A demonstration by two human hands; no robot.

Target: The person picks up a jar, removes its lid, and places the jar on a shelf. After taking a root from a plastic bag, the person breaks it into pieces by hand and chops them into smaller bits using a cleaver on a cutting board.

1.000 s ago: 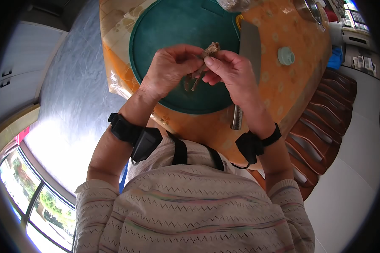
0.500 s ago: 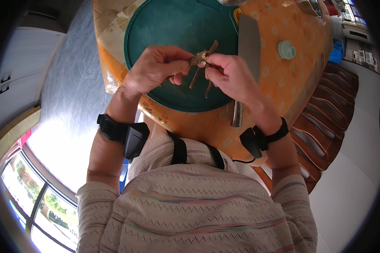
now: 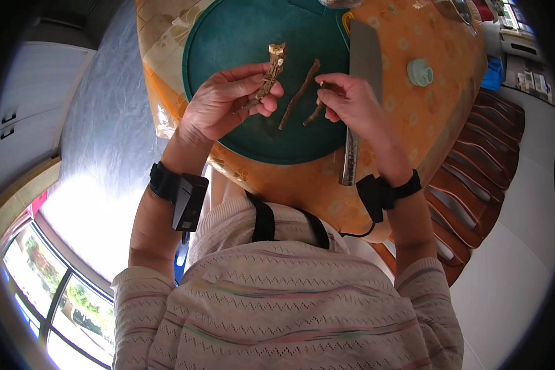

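green, round board (image 3: 259,37) in the upper middle of the frame, seen from the head view; it sits on a desk (image 3: 407,123) with an orange, flower-patterned cover.

left hand (image 3: 231,98), left of centre over the board: thumb and fingers closed round a knobbly brown root piece (image 3: 271,77). the piece is tilted, its thick, pale-topped end up and leaning right, its thin end down by the palm.

right hand (image 3: 351,105), at the board's right edge: thumb and forefinger pinched together on a small brown bit (image 3: 322,84). a short twig (image 3: 314,115) slants down and left just beside these fingers; cannot tell if the hand grips it too. the hands are apart.

between them, a thin brown stick (image 3: 299,95) over the board, slanting, upper end to the right, touching neither hand as far as can be seen.

right of the board, a broad-bladed knife (image 3: 365,61), blade away from the wearer, metallic handle (image 3: 349,161) toward the wearer; the right hand and wrist cover part of it. yellow loop (image 3: 346,23) at the board's edge, near the blade. pale green cap (image 3: 420,72) farther right, well apart from the board. clear glassy vessel (image 3: 455,12) at upper right, cut by the dark rim.
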